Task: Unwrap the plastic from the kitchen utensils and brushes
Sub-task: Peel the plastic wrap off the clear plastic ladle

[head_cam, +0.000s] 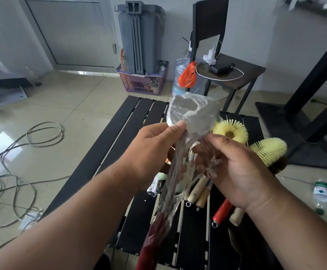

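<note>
My left hand pinches clear plastic wrap on red-handled metal ladle; right hand grips wrapped neck. Advise peeling slowly toward handle.

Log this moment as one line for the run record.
stage: unwrapping | left hand: pinches plastic wrap | right hand: pulls loose wrap | utensil: red handle, head still wrapped | table: yellow brushes, wooden handles

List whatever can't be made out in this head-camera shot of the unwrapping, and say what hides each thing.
- Utensil head, head view: whitish plastic wrap clouds it, so its type is unclear.
- Its dark red handle: cut off by the bottom edge.
- Right hand fingertips: hidden behind bunched wrap and the palm.
- Left hand fingers: only the thumb shows.
- Bottle label on the floor: too small to read.
</note>
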